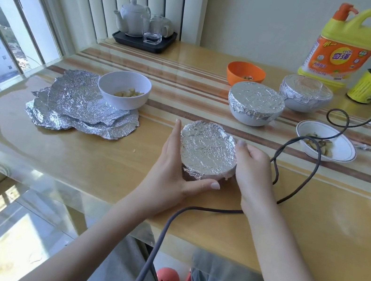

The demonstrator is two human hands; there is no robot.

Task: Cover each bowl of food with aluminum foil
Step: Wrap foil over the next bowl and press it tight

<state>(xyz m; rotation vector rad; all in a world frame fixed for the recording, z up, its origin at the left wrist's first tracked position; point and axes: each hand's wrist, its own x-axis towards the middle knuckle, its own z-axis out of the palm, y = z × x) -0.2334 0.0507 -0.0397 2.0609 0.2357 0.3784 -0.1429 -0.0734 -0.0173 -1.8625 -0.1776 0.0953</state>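
Grey cable (164, 231) looping over near edge of glossy wooden desk (102, 158). Left hand (173, 163) and right hand (251, 174) cupping small dark bowl under crinkled aluminium foil (207, 150) at middle near edge; both grips curled round its foil-wrapped sides. Loose foil sheets (81, 109) toward left edge, open white bowl with food (124, 90) resting on them. Two foil-covered white bowls (255, 105) toward far right; orange plastic bowl (245, 74) behind them. Shallow white dish with food (326, 145) near right edge.

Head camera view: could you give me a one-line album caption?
Both hands press foil over a bowl, three bowls already covered, three still open.
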